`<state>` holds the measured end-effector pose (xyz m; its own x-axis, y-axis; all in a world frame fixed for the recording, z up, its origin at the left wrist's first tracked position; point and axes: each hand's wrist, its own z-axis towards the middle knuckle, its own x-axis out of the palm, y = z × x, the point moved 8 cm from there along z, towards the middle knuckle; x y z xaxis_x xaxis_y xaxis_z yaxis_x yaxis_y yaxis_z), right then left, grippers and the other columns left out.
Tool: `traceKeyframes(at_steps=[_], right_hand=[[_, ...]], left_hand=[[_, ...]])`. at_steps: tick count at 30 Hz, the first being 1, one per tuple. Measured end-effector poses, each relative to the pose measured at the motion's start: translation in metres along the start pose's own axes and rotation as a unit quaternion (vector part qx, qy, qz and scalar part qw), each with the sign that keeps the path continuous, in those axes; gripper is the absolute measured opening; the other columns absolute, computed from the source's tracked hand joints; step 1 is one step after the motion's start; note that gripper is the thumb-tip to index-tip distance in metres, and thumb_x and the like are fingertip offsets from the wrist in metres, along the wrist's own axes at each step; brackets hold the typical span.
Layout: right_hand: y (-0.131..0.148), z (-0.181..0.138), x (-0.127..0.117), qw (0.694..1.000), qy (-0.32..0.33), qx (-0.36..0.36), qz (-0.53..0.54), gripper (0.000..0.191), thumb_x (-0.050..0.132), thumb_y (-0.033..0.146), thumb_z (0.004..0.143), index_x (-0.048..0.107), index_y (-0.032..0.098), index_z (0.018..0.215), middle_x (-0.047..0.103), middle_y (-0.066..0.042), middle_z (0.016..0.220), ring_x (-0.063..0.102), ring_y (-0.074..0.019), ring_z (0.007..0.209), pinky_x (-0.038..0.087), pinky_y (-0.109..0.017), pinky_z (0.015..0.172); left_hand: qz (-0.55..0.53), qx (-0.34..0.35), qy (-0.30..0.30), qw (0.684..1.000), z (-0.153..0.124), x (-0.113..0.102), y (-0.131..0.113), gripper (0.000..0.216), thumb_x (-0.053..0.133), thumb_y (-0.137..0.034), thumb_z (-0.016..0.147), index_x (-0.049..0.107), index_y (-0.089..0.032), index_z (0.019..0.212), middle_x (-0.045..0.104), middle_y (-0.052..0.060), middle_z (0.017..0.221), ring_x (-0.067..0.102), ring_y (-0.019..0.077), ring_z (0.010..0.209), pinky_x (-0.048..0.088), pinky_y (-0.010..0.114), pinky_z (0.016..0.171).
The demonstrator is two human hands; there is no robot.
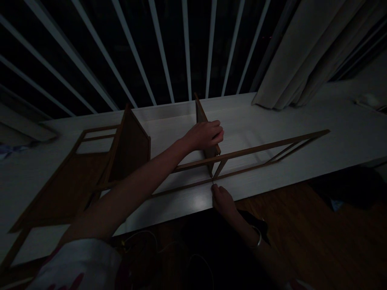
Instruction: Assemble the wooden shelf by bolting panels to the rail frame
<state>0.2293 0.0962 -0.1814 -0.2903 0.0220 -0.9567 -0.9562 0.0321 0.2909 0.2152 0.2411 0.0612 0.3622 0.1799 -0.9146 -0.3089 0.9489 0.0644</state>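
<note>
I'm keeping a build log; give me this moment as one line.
left hand: grips upright wooden panel | right hand: holds small tool at frame rail | surface: white table

Around the long white desk (302,117) in a dark room

White bars (187,48) fan out across the black window behind the desk. A pale curtain (302,52) hangs down at the right, and its bottom edge touches the desk top. A small white thing (370,100), too dim to tell what it is, lies far off at the right end of the desk. Below the desk is a brown wood floor (302,233). Thin cords (145,237) curl on the floor near the desk's front edge.
</note>
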Motion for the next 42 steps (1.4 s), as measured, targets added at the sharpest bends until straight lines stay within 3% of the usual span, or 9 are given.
traceKeyframes(at_steps=[8, 19, 32, 42], right_hand=[[-0.009, 0.003, -0.002, 0.996, -0.025, 0.038, 0.081, 0.016, 0.039, 0.010, 0.081, 0.046, 0.015, 0.094, 0.058, -0.008, 0.079, 0.056, -0.0185, 0.077, 0.038, -0.026, 0.068], [-0.009, 0.001, -0.016, 0.990, -0.023, 0.041, 0.132, 0.018, 0.036, 0.021, 0.088, 0.052, 0.016, 0.093, 0.062, -0.008, 0.080, 0.058, -0.0195, 0.077, 0.039, -0.028, 0.070], [-0.006, -0.005, -0.023, 0.993, -0.002, -0.022, 0.117, 0.030, 0.035, 0.021, 0.087, 0.051, 0.013, 0.112, 0.063, -0.010, 0.094, 0.057, -0.0207, 0.085, 0.039, -0.033, 0.081], [-0.012, -0.005, -0.011, 0.990, 0.006, -0.046, 0.133, 0.033, 0.032, 0.013, 0.088, 0.045, 0.013, 0.118, 0.061, -0.012, 0.101, 0.057, -0.0204, 0.093, 0.041, -0.033, 0.083]], left_hand=[[-0.012, -0.006, 0.001, 1.000, 0.000, -0.001, 0.000, 0.029, 0.033, -0.026, 0.087, 0.057, -0.014, 0.079, 0.056, 0.006, 0.080, 0.049, 0.0108, 0.062, 0.029, 0.026, 0.055], [-0.029, -0.008, -0.019, 0.999, 0.000, 0.000, 0.002, 0.029, 0.032, -0.026, 0.088, 0.055, -0.014, 0.075, 0.054, 0.005, 0.077, 0.047, 0.0103, 0.059, 0.027, 0.027, 0.054], [-0.090, -0.021, -0.057, 0.994, -0.001, 0.000, 0.010, 0.030, 0.034, -0.026, 0.087, 0.048, -0.015, 0.062, 0.048, 0.002, 0.069, 0.044, 0.0093, 0.058, 0.032, 0.026, 0.058], [-0.140, -0.013, -0.060, 0.988, -0.001, -0.005, 0.012, 0.025, 0.043, -0.025, 0.082, 0.046, -0.016, 0.058, 0.048, 0.002, 0.065, 0.045, 0.0098, 0.057, 0.035, 0.026, 0.060]])
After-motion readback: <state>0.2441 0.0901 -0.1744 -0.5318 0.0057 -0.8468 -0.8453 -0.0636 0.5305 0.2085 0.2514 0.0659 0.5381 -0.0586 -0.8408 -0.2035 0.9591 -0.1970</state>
